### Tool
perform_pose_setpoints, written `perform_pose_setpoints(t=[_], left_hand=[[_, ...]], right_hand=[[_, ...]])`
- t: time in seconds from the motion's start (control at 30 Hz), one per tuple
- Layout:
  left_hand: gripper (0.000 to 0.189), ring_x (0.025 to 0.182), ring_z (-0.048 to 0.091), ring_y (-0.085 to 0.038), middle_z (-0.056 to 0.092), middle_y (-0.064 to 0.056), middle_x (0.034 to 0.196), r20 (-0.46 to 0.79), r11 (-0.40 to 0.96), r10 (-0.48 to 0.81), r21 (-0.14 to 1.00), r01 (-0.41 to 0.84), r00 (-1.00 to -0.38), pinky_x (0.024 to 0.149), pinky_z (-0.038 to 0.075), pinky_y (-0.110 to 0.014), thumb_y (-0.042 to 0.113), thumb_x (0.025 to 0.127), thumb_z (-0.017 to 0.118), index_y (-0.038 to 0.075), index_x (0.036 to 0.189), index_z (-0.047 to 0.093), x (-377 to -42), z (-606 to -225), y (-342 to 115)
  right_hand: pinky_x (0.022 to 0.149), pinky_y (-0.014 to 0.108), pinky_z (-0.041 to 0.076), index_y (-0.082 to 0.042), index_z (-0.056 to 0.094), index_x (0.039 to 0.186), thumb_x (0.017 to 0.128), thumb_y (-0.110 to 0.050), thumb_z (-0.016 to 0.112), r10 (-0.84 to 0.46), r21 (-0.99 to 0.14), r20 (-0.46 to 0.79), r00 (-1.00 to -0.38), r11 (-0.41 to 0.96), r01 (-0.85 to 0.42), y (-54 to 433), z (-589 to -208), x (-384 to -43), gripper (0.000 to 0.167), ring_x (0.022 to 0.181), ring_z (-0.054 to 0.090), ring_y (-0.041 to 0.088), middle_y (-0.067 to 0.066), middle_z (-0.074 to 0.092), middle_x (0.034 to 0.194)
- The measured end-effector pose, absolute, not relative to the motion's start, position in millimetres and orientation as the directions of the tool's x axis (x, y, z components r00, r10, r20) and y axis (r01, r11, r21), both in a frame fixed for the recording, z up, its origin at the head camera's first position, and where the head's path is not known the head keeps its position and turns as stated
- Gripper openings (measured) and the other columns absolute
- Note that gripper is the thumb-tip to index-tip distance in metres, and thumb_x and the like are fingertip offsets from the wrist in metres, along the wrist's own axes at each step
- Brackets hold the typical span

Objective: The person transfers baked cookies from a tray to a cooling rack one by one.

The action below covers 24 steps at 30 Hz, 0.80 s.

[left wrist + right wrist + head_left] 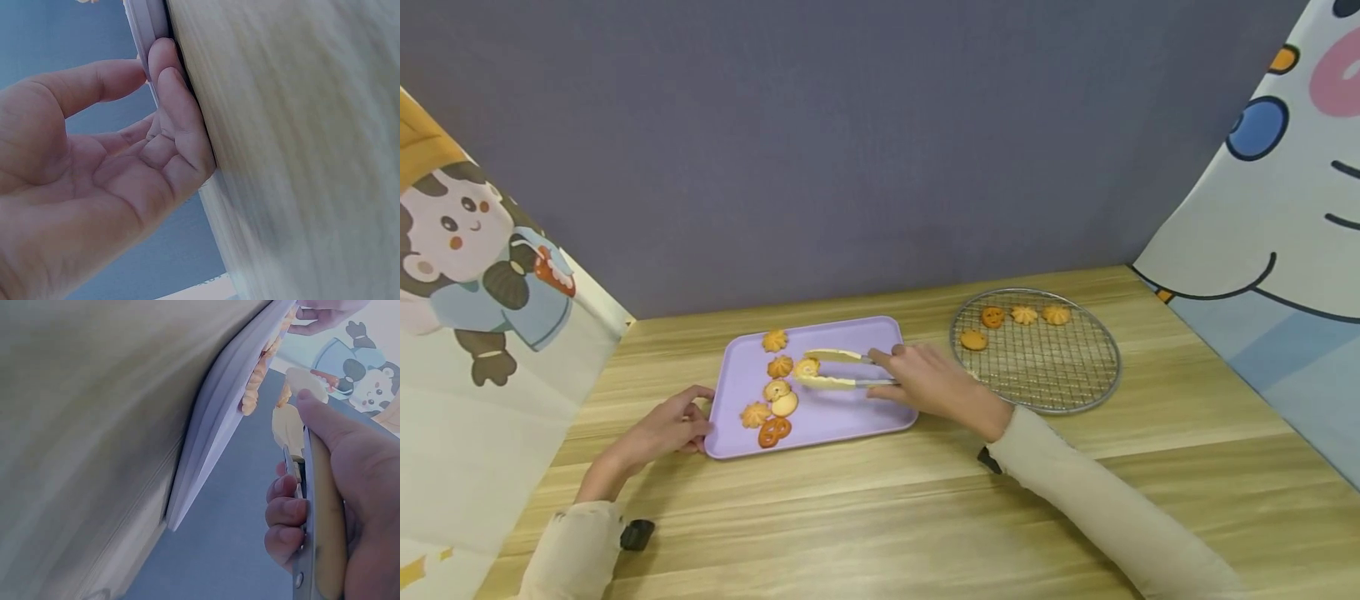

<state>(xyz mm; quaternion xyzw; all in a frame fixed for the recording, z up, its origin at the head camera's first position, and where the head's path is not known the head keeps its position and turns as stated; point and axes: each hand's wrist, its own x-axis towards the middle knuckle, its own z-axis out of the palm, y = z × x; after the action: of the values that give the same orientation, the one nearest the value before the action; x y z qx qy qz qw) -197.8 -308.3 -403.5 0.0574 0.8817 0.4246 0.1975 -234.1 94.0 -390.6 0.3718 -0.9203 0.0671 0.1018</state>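
the right hand had its grip wrapped round the tongs, whose tips held a cookie over the purple tray. at the tray's nine o'clock rim, the left hand had its grip pinching the edge; the wire rack lay toward three o'clock on the bench.

You're working in a small booth-like table setup; what kind of building holds it can't be told. Below your right hand, which grips tongs, runs a wood-grain tabletop. Beyond that grip stands a plain grey-purple wall; well to your grip's left is a white panel printed with a cartoon figure, well to its right a second panel with bold cartoon shapes. Cookies on a lilac tray by your tongs and a wire rack right of your grip lend a baking corner's look.
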Motion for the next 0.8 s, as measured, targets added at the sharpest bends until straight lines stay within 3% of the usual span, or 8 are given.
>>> perform_pose_setpoints(t=[0.5,0.8], left_hand=[[0.052,0.075,0.061,-0.022,0.058,-0.015,0.089,-0.284,0.624,0.276,0.779,-0.054,-0.918,0.064,0.054,-0.031,0.003,0.095,0.058,-0.009,0.140,0.035,-197.7,-405.2,-308.5],[0.051,0.075,0.060,-0.022,0.057,-0.014,0.090,-0.282,0.623,0.281,0.781,-0.049,-0.917,0.063,0.054,-0.031,0.003,0.095,0.057,-0.010,0.139,0.034,-198.4,-405.9,-307.0]], right_hand=[[0.037,0.017,0.028,-0.009,0.063,0.128,0.091,-0.052,0.065,-0.666,0.008,0.320,-0.674,0.713,-0.701,133.9,-391.2,-210.9,0.057,0.044,0.039,0.005,0.007,0.065,0.075],[0.039,0.015,0.030,-0.009,0.062,0.128,0.090,-0.048,0.069,-0.658,0.000,0.369,-0.656,0.706,-0.708,156.3,-391.4,-198.9,0.056,0.044,0.035,0.003,0.007,0.064,0.076]])
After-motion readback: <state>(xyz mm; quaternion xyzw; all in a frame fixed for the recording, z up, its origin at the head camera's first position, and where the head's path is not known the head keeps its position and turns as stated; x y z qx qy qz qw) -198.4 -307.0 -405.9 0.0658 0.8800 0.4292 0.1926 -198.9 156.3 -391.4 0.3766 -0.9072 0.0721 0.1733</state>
